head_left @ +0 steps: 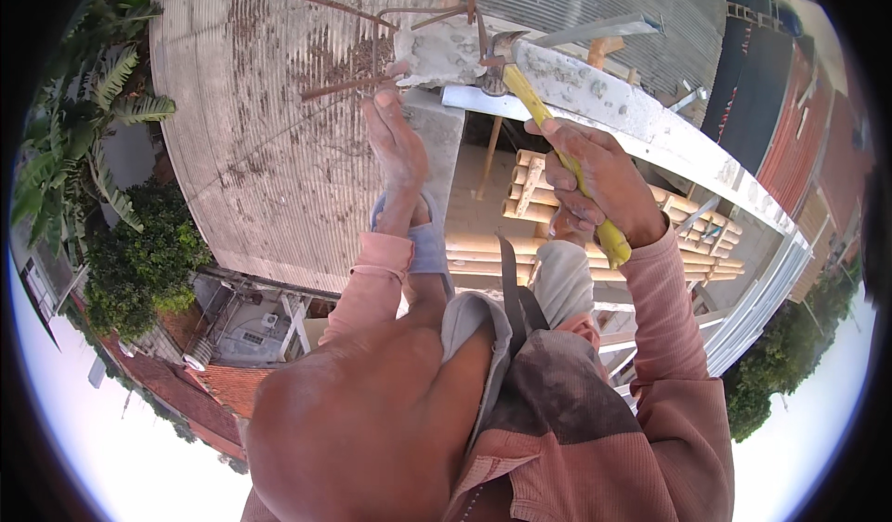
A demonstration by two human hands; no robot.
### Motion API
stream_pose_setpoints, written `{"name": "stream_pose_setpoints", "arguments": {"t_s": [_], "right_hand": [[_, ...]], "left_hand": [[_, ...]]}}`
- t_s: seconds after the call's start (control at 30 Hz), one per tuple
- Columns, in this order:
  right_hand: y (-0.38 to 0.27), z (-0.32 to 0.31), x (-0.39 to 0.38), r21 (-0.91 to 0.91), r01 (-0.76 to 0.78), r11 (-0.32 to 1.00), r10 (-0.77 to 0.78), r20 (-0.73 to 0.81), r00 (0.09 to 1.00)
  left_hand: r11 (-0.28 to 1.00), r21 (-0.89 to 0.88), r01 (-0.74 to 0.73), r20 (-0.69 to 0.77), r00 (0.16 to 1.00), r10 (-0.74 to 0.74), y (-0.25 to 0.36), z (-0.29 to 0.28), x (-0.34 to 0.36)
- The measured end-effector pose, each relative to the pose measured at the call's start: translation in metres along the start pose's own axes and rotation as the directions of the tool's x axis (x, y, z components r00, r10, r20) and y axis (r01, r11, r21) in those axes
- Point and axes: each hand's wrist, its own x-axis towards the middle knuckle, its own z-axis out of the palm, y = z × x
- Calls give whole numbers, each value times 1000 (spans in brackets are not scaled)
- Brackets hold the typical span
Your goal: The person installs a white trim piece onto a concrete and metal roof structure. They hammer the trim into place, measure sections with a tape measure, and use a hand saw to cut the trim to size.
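My right hand (604, 174) is wrapped round the yellow handle of a claw hammer (539, 109). The hammer's metal head is over the rough concrete beam (595, 85), close to a rusty bar standing up from it. To the left, my left hand (397, 137) is raised at the side of the beam's end, fingers stretched out and seen edge-on. Its fingertips are close to a rusty rebar (344, 87) that sticks out leftward; whether they touch it I cannot tell. A pale metal strip (483, 102) runs along the beam's near side.
A stained corrugated roof (269, 132) spreads out on the left. More bent rebar (348, 8) projects at the beam's end. Below the beam, bamboo poles (483, 243) lie across an opening with a drop beneath. A metal channel (599, 30) angles out behind the beam.
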Motion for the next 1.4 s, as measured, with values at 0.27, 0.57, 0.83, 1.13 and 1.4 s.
{"name": "stream_pose_setpoints", "arguments": {"t_s": [0.27, 0.57, 0.83, 1.13, 1.4], "right_hand": [[107, -21, -46, -770, 434, 467, -540, 140, 830], [116, -6, -53, -827, 527, 194, -329, 451, 829], [-2, -15, 105, -940, 281, -195, -925, 271, 267], [12, -13, 189, -948, -9, -317, -829, 272, 488], [19, -7, 183, -971, -36, -238, -847, 190, 496]], "left_hand": [[610, -535, 585, 390, 811, -436, 45, -33, -71], [326, -16, 945, 686, 248, -684, 66, -58, -51], [597, 19, 802, 744, 388, -545, 48, -69, -58], [590, -11, 808, 718, 417, -558, 36, -73, -57], [621, 35, 783, 706, 420, -570, 36, -67, -55]]}}
